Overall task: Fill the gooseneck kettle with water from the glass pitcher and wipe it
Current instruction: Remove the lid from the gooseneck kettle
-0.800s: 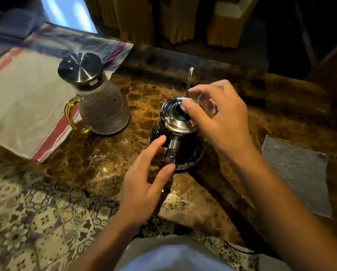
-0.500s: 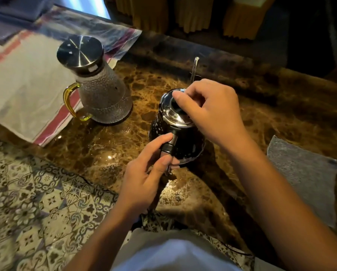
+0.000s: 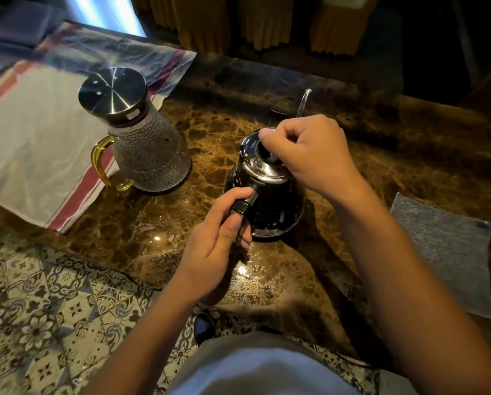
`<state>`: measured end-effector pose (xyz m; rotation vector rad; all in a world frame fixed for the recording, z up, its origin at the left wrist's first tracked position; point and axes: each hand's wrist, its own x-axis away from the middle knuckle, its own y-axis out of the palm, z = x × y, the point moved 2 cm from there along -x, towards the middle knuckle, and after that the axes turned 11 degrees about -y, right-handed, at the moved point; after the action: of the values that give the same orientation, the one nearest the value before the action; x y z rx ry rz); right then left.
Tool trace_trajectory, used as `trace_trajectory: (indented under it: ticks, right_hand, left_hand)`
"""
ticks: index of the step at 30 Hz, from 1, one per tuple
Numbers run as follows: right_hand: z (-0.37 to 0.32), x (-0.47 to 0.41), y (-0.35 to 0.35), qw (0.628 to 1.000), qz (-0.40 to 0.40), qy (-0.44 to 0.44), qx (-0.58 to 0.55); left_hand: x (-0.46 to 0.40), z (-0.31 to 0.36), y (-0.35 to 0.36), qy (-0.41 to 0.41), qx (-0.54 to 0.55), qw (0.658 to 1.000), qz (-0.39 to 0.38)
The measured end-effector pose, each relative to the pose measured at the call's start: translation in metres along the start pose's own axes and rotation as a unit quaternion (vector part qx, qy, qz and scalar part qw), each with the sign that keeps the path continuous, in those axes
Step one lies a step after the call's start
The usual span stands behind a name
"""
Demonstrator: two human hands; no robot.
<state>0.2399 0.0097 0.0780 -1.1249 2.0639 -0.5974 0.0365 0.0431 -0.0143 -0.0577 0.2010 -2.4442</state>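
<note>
Both hands are on the gooseneck kettle (image 3: 270,201), which stands on the brown marble counter (image 3: 381,155) — the left hand (image 3: 213,252) curls round its black handle, the right hand (image 3: 309,152) pinches the lid knob. Left of it stands the lidded glass pitcher (image 3: 147,149); a grey cloth (image 3: 449,252) lies right.

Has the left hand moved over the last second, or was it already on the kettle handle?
Yes. The left hand closed in toward the kettle, which stayed put beside the pitcher, and now grips its handle.
</note>
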Motion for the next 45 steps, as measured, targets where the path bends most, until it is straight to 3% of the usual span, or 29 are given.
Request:
trace_trajectory:
  ticks: [5,23,28,38,45]
  right_hand:
    - [-0.001,0.005,0.006,0.998,0.061,0.008,-0.014]
    - [-0.016,-0.004,0.007,0.994,0.044,0.101,0.016]
    - [-0.015,-0.009,-0.018,0.955,0.169,0.207,-0.126]
    - [-0.048,0.052,-0.031,0.957,0.228,0.149,-0.103]
    - [-0.063,0.114,-0.039,0.967,0.193,0.147,-0.074]
  left_hand:
    - [-0.004,-0.004,-0.003,0.020,-0.025,0.999,0.000]
    - [-0.022,-0.010,-0.012,0.088,-0.011,0.995,-0.054]
    - [-0.025,-0.013,-0.011,0.073,-0.002,0.996,-0.050]
    - [-0.027,-0.015,-0.003,0.049,0.041,0.996,-0.063]
    - [-0.039,-0.014,0.001,0.090,0.010,0.994,-0.066]
